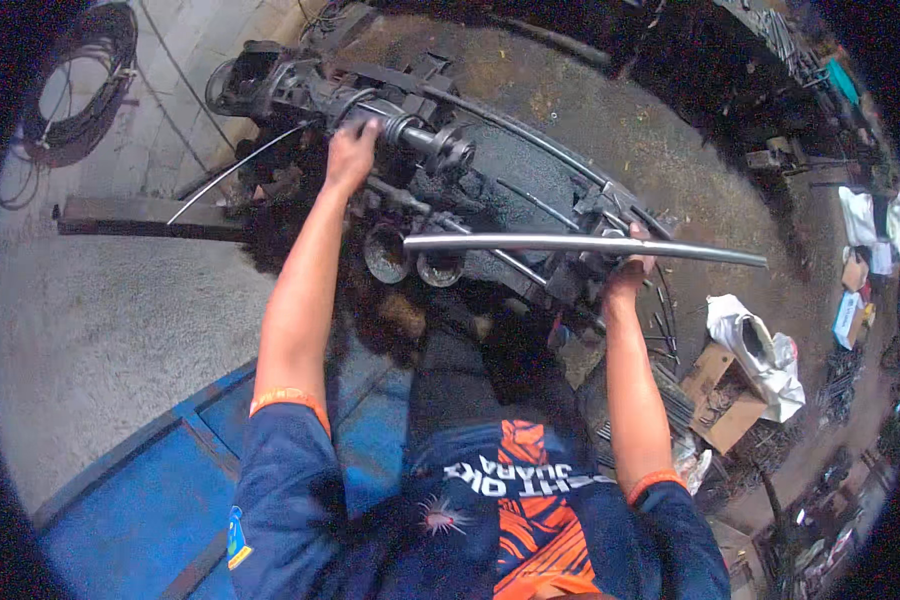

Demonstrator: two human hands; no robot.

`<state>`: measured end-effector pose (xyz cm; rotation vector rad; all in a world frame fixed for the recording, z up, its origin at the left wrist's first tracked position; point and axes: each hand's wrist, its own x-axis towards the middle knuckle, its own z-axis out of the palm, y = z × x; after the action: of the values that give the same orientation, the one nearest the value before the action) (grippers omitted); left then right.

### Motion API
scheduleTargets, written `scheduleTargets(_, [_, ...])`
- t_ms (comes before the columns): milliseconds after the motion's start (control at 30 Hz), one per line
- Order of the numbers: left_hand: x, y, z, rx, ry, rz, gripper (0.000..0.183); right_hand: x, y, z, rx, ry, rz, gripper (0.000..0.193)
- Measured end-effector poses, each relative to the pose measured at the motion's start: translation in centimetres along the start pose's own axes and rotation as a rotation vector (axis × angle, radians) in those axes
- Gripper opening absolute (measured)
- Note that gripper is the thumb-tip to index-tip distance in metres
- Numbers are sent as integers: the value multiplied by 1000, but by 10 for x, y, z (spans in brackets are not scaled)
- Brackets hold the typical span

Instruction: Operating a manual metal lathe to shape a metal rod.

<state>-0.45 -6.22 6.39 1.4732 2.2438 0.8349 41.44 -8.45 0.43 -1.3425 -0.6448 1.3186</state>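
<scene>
A long, shiny metal rod (530, 242) lies across the front of a dark, greasy machine (420, 150) with a shaft, collars and rails, much like a lathe. Around the rod, right of its middle, my right hand (631, 262) is closed, with fingers showing on both sides of it. The rod's left end points toward the machine's middle, and its right end reaches past my hand. At the machine's left part, my left hand (352, 155) is against or just beside the dark collars; blur hides its fingers. Two round, cup-like metal parts (410, 262) sit below the shaft.
A dark beam (150, 218) juts out left of the machine. Coiled cable (80, 90) lies at upper left. Blue panelling (150, 490) is at lower left. To the right are an open cardboard box (720, 405), a white sack (760, 350) and scattered metal bars.
</scene>
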Motion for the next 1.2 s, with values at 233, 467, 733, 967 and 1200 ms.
scheduleTargets(233, [77,-8,57,-43,-166,234,35,0,7,7,-37,21,-88,46])
scheduleTargets(467, [86,-15,54,-220,-480,269,32,0,0,14,-214,-50,-256,41])
scheduleTargets(733, [89,-20,70,-218,-350,263,34,2,0,27,-267,-87,-292,38])
scheduleTargets(967, [85,-20,66,-155,-252,307,30,2,2,41,-199,-74,-163,36])
scheduleTargets(1200, [80,-8,67,-228,-296,321,32,5,1,45,-200,-123,-130,34])
